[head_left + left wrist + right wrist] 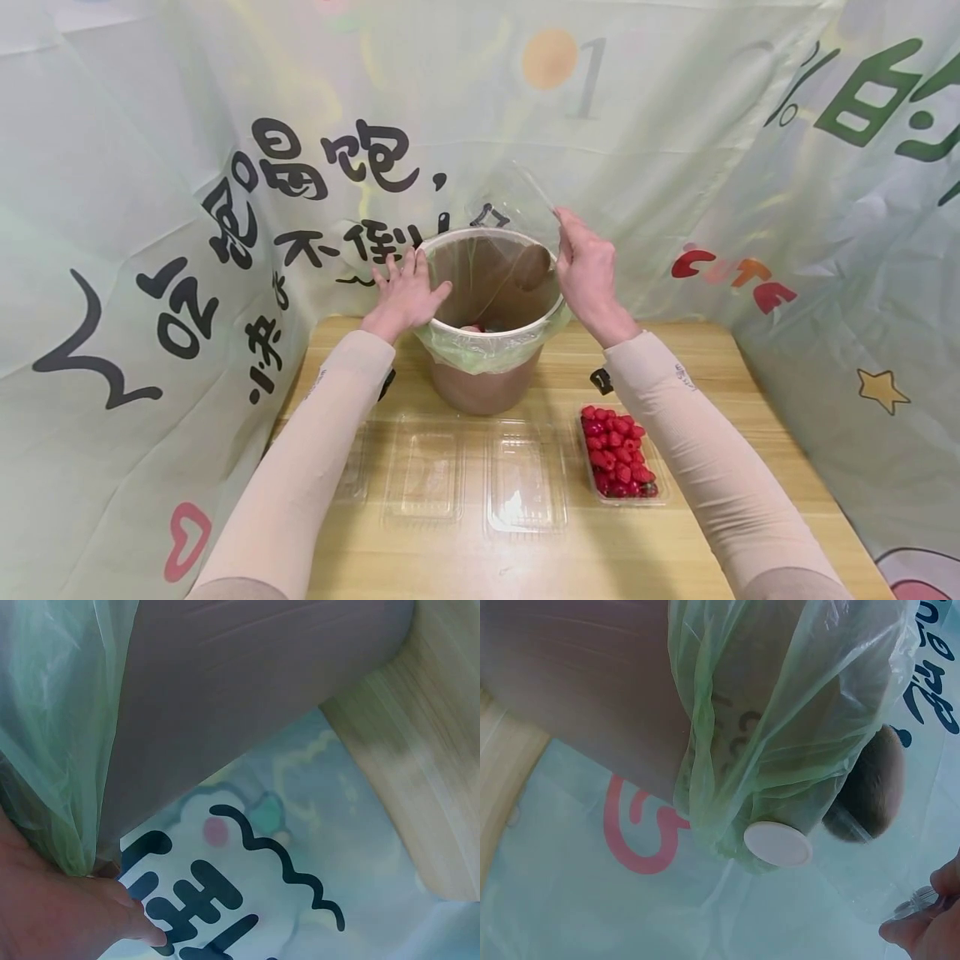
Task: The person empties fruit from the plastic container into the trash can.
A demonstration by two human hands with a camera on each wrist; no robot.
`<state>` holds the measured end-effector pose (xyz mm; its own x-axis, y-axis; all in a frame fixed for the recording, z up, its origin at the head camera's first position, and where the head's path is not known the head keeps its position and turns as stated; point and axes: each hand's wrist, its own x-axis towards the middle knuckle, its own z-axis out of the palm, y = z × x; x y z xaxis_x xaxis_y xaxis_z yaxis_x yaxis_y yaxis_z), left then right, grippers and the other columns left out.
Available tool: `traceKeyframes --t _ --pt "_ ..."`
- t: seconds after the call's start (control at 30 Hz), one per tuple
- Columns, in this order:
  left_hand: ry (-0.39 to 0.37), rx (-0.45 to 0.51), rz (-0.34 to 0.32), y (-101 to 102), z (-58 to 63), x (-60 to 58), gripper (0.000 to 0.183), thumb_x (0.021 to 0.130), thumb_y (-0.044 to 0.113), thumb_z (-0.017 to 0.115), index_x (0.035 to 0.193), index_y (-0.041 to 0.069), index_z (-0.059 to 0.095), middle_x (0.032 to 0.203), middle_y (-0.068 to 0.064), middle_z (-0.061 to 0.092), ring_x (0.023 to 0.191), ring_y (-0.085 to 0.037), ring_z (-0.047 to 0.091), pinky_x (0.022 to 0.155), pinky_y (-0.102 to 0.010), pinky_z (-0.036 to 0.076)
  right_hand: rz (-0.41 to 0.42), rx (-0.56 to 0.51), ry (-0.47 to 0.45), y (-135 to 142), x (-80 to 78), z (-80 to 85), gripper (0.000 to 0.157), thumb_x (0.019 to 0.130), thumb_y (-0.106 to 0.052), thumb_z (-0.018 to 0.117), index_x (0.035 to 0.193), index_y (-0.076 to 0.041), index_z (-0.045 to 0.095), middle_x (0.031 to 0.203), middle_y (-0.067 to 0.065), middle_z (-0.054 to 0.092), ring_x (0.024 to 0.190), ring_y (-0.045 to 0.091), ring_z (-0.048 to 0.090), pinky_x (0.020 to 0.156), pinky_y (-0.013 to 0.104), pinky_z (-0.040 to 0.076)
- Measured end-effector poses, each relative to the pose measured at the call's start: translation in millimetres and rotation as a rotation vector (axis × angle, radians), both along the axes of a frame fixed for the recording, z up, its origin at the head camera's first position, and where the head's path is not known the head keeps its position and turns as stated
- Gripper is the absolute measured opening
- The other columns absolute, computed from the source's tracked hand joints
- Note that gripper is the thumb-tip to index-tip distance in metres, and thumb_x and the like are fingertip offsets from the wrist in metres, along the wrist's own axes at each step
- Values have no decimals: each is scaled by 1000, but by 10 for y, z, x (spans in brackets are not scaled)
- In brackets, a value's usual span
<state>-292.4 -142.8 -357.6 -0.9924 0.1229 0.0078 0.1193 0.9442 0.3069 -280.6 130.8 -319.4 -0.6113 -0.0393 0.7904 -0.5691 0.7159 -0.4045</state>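
Note:
A brown waste bin with a white rim and a pale green bag over its edge stands on the table. My left hand, fingers spread, rests at the bin's left rim; the left wrist view shows it beside the bag. At the right rim, my right hand pinches the edge of a clear plastic container, tilted over the mouth. A brown oval, fruit-like thing shows by the container, just over the rim. Deep in the bin lies something small and reddish.
A clear punnet of red berries sits at the right, near my right forearm. Clear plastic trays stand in a row in front of the bin. Printed cloth hangs behind and at both sides of the wooden table.

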Motion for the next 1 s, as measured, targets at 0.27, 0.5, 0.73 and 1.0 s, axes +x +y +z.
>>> traceKeyframes --t 0.27,0.5,0.73,1.0 --pt "-13 15 2 -7 -16 -1 91 107 61 34 169 2 2 177 -21 -3 161 -54 -4 126 -73 -8 -1 -53 -45 21 14 15 33 105 2 55 135 6 67 130 29 69 115 44 73 99 48 60" --pt "-11 12 -1 -7 -16 -4 91 107 61 34 169 2 2 177 -21 -2 161 -54 -4 126 -73 -9 -65 -154 -119 207 -10 8 32 106 0 55 135 5 67 117 33 73 91 45 77 83 50 65" --pt "-6 6 -8 -3 -19 -8 91 107 61 35 169 1 2 177 -22 -1 160 -55 -3 125 -74 -8 -193 -221 -158 559 26 -58 26 106 -4 53 119 9 71 84 28 70 70 32 59 72 32 50" --pt "-10 7 -9 -19 -31 -19 90 108 59 35 168 1 1 177 -22 -1 160 -55 -4 125 -74 -10 -272 -278 -239 876 109 -284 30 106 -10 48 77 -4 44 61 -1 27 56 16 25 56 30 22"
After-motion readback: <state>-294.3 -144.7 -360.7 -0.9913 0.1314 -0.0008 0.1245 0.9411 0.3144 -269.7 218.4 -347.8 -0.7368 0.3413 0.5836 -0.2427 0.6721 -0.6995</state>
